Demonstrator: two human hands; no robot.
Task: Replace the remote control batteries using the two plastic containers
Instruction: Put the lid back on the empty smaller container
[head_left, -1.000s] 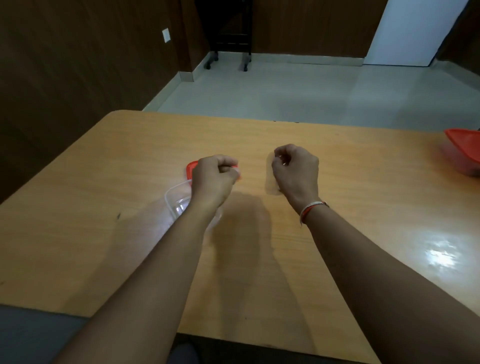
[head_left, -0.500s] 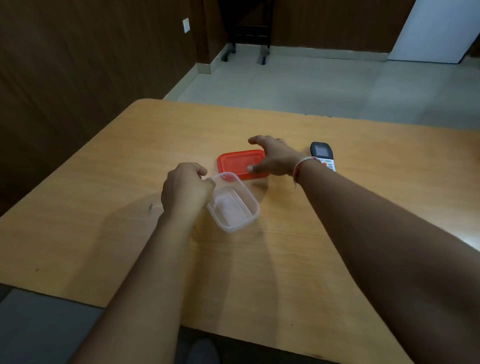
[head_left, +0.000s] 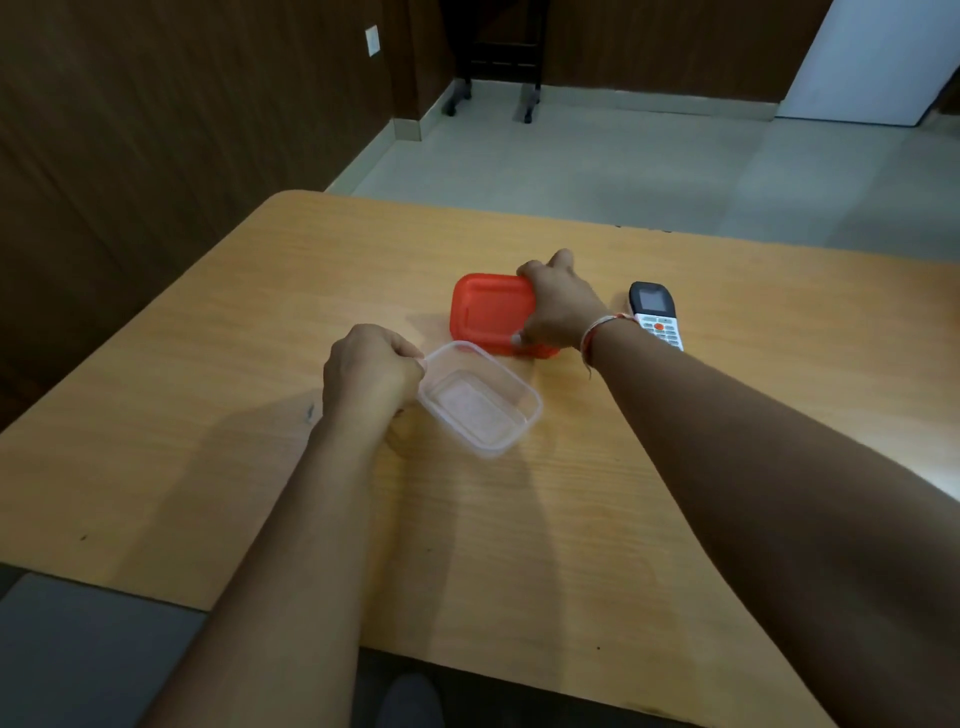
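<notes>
Tabletop of light orange wood grain (head_left: 519, 545) spreads under both forearms. Beyond the left hand (head_left: 366, 371) and under the right hand (head_left: 558, 309) lies a flat rectangular red plastic lid (head_left: 485, 312), its rim raised and corners rounded; the right hand's fingers curl over its far right edge with the thumb at the near edge, gripping it. Just right of the left hand sits a clear rectangular plastic container (head_left: 480, 400), open-topped and see-through; the left hand's curled fingers pinch its near-left rim. Right of the right wrist lies a small black-and-white remote control (head_left: 655, 314) with a grey screen and an orange button.
</notes>
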